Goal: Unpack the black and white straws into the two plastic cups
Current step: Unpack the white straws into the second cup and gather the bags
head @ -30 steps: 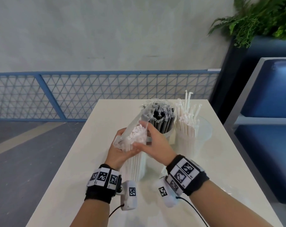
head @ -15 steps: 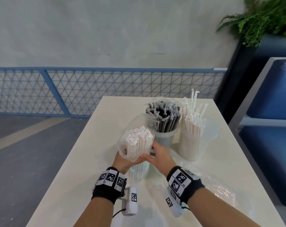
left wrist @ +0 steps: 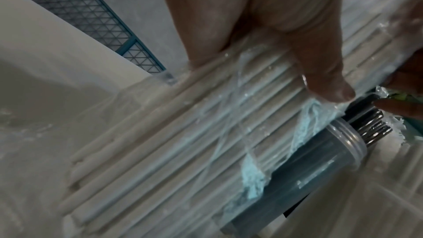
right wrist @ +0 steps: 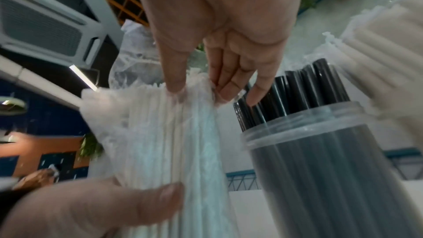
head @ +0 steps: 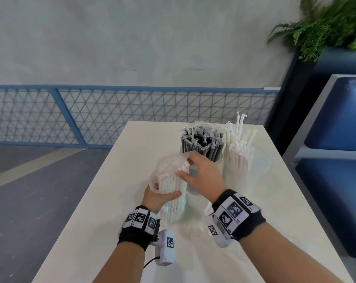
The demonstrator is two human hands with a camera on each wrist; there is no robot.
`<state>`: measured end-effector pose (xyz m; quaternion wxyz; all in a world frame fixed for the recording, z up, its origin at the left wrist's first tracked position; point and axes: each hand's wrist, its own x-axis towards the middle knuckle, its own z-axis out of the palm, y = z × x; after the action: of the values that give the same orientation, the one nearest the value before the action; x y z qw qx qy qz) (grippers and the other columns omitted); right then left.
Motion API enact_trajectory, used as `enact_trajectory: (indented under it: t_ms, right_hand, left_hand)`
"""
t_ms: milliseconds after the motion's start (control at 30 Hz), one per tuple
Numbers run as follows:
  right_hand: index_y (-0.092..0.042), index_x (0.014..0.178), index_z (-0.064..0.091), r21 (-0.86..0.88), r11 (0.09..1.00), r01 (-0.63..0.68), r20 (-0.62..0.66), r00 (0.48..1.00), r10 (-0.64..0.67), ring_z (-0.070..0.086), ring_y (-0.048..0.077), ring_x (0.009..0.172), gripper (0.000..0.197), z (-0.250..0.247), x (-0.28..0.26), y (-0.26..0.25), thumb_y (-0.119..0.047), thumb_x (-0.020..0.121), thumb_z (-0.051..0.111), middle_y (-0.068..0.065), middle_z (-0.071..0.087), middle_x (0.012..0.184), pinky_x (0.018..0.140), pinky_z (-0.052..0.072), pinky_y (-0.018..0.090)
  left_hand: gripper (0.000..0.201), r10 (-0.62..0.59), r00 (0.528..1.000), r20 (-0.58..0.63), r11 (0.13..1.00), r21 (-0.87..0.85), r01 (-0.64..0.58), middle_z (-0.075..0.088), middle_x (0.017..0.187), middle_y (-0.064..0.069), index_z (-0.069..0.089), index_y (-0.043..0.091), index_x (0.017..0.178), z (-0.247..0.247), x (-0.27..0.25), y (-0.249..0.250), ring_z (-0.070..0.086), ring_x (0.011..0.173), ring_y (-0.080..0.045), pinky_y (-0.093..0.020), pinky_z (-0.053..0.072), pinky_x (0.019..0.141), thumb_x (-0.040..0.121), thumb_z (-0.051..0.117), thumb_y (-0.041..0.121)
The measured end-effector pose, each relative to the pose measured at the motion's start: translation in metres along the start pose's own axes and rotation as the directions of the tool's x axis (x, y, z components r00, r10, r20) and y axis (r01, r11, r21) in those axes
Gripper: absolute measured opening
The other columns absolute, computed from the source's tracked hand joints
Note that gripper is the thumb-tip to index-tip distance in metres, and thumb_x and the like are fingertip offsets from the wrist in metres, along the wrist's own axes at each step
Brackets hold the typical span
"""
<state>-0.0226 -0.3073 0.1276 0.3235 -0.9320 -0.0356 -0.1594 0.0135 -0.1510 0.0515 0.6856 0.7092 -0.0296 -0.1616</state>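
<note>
My left hand (head: 162, 194) grips the lower half of a bundle of white straws (head: 173, 186) that stands upright on the table in a clear plastic wrap (head: 169, 166). My right hand (head: 185, 167) pinches the wrap at the bundle's top between thumb and fingers (right wrist: 176, 79). In the left wrist view my thumb (left wrist: 320, 71) lies across the wrapped straws (left wrist: 183, 133). Just behind stands a clear cup (head: 193, 180) packed with black straws (head: 201, 144), still film-covered on top. To its right a second clear cup (head: 260, 160) holds white straws (head: 238, 158).
The white table (head: 111, 201) is narrow, with its left edge close to my left arm and its right edge beside a blue bench (head: 336, 180). A blue mesh fence (head: 111, 115) runs behind the far edge. A green plant (head: 326, 27) hangs at the upper right.
The bundle came down from a tilted, lifted hold and now stands upright on the table. My right hand moved from the bundle's lower side up to its top and pinched the wrap.
</note>
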Motion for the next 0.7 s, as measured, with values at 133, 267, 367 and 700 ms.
enact_trajectory:
  t_ms: [133,267,367,700]
  right_hand:
    - [-0.003,0.111,0.054,-0.020,1.000,0.000,0.093,0.996,0.002,0.046,0.007,0.076,0.045,0.000,0.004,0.003,-0.019,0.074,0.074,-0.002,0.045,0.106,0.066,0.033,0.001]
    - [-0.007,0.118,0.054,-0.059,0.994,0.092,-0.002,0.996,-0.093,0.041,0.019,0.106,0.052,0.005,0.004,-0.003,-0.022,0.072,0.074,0.004,0.051,0.121,0.088,0.020,0.011]
    - [-0.010,0.118,0.057,0.000,0.997,0.082,-0.006,0.997,-0.082,0.045,0.018,0.101,0.050,0.002,0.007,-0.010,-0.029,0.075,0.074,0.004,0.059,0.112,0.082,0.027,0.016]
    - [-0.008,0.128,0.049,0.098,0.984,-0.150,0.158,0.978,0.134,0.053,0.019,0.111,0.064,0.008,0.009,0.003,-0.025,0.073,0.077,0.009,0.054,0.124,0.085,0.037,0.016]
  left_hand:
    - [0.053,0.004,1.000,0.009,1.000,0.024,-0.005,0.071,0.104,-0.010,0.067,0.014,0.100,-0.001,0.002,-0.002,0.066,0.101,-0.024,-0.049,0.050,0.094,0.052,0.089,0.014]
    - [0.059,0.004,1.000,-0.001,1.000,-0.003,-0.004,0.071,0.103,-0.012,0.065,0.007,0.104,0.000,0.002,-0.001,0.067,0.099,-0.025,-0.048,0.051,0.093,0.051,0.090,0.011]
    - [0.064,0.019,1.000,-0.002,1.000,-0.023,-0.019,0.070,0.102,-0.013,0.063,0.005,0.105,-0.002,0.002,-0.001,0.067,0.098,-0.026,-0.048,0.052,0.092,0.047,0.090,0.014]
    - [0.057,0.158,0.982,0.100,0.987,-0.039,-0.155,0.075,0.086,0.004,0.064,0.015,0.099,-0.008,0.000,0.010,0.070,0.088,-0.013,-0.028,0.056,0.078,0.047,0.089,0.015]
